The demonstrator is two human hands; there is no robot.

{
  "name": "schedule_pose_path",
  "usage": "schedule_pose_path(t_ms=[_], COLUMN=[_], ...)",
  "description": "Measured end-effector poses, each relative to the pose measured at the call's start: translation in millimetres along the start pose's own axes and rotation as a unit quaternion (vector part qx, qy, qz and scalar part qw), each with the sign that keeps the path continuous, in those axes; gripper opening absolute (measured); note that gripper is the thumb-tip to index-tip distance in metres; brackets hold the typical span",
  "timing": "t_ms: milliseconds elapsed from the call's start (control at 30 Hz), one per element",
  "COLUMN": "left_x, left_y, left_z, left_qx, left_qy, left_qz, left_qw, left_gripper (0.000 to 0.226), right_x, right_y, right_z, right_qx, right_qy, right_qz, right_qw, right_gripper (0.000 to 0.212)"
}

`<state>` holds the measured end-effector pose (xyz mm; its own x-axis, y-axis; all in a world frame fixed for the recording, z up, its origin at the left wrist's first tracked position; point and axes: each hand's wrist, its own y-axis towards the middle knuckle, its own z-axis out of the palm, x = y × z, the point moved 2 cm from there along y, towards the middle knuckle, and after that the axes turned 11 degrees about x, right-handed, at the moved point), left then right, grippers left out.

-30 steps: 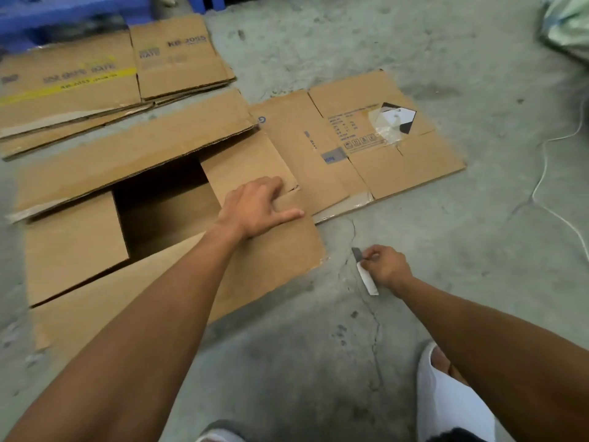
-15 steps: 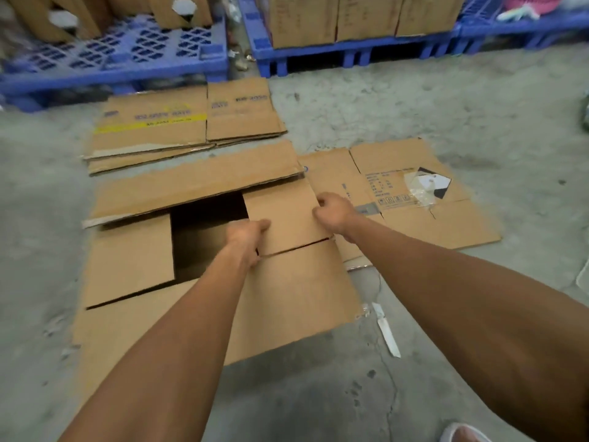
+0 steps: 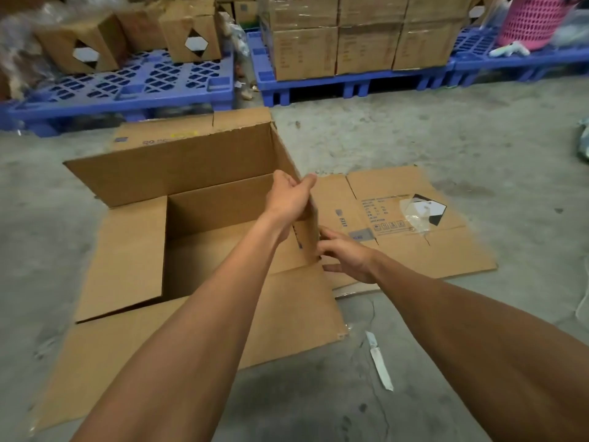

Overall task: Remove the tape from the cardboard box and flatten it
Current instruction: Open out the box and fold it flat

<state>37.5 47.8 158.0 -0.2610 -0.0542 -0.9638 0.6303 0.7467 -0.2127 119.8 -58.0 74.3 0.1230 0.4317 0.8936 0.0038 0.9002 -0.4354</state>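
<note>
Cardboard box (image 3: 197, 199): we have it on the concrete floor (image 3: 414, 129) in the middle of the view, standing open with its top flaps spread outward, near flap towards us, left flap lying flat, far flap raised.
Left hand (image 3: 288, 197): we grip the upper edge of the box's right side panel, fingers on the inner face and thumb on the outer face.
Right hand (image 3: 345, 255): we hold it against the lower outer part of that same panel; fingers look spread and fairly straight, so we judge it pressing rather than gripping.
Done so far: we see no tape across the top flaps, so we judge the top seam freed; a white-handled blade (image 3: 379, 362) lies on the floor near us to the right, not in either hand.
Left to do: the box walls stand upright, so the flattening is ahead of us; whether any tape holds the bottom is hidden.
Material: plain brown corrugated board, matte, with crisp creases and a ragged far edge.
Flattened box (image 3: 414, 244): it lies just right of ours, printed panel up, with a crumpled clear film over a black-and-white diamond label.
Background: blue plastic pallets (image 3: 134, 84) carry more cartons at the far side.
</note>
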Motion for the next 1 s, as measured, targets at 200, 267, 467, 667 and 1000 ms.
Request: schedule_pose_path(t_ms=[200,267,467,667,1000], left_x=[25.7,42.8,97.1,118.8,109.4], left_y=[-2.5,2.5,-21.3,-26.9,-36.6], left_z=[19.5,17.4,-18.1,-2.7,-58.7], left_qx=[0.161,0.208,0.400,0.210,0.252], left_qy=[0.110,0.195,0.442,0.578,0.455], left_qz=[0.026,-0.021,-0.254,-0.062,-0.158], left_qw=[0.980,0.958,0.762,0.786,0.840], left_gripper=[0.031,0.044,0.084,0.054,0.067], right_x=[-14.3,-23.8,-19.6,-7.9,1.1], right_y=[7.3,7.9,-2.8,5.1,31.3], right_z=[9.9,-3.1,-5.8,-12.7,4.0], right_qx=[-0.165,-0.257,-0.519,-0.401,-0.320], right_qy=[0.171,0.247,0.053,-0.416,-0.552], right_qz=[-0.057,-0.054,0.186,0.078,0.114], right_qw=[0.970,0.933,0.832,0.812,0.762], right_gripper=[0.021,0.032,0.116,0.040,0.061])
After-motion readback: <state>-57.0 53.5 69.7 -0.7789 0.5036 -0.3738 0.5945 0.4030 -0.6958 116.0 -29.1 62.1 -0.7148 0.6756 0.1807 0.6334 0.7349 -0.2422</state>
